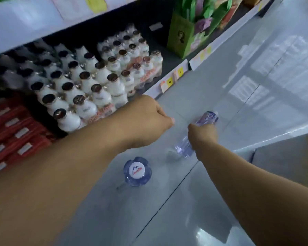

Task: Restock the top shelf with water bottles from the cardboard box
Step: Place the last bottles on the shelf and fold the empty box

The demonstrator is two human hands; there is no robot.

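Glossy grey tiled floor (220, 201), clear ribbed plastic water bottle (205, 118) lying there gripped by right hand (204, 134), second bottle (137, 171) upright nearby, left hand (149, 119) fisted, empty.

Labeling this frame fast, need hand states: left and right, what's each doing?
Left hand: curled into a fist, holds nothing visible.
Right hand: grips a water bottle lying tilted above the floor.

Shop: price-tagged shelf (169, 82) of drinks (89, 86)
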